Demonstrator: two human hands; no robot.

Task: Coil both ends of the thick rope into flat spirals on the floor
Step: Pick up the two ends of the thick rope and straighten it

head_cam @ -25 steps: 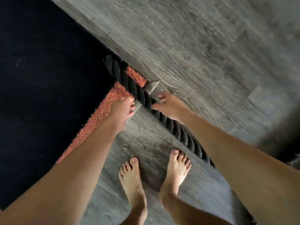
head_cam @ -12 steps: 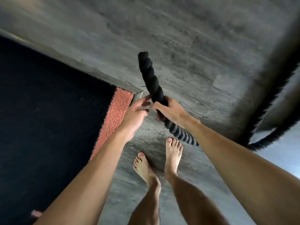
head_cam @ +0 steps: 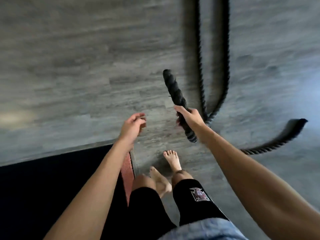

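I read this as a gym or home training room. Indicators: thick black battle rope (head_cam: pixel 173 90) on grey plank floor (head_cam: pixel 83 66), black mat (head_cam: pixel 43 187) with red edging (head_cam: pixel 127 172) alongside.

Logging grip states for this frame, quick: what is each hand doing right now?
Left hand: open, fingers loosely curled, nothing seen in it.
Right hand: closed around the thick black rope near its end.

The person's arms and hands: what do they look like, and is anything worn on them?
The left hand and right hand wear no gloves. The left forearm and right forearm show no sleeve, watch or bracelet. Blur hides whether there are rings.
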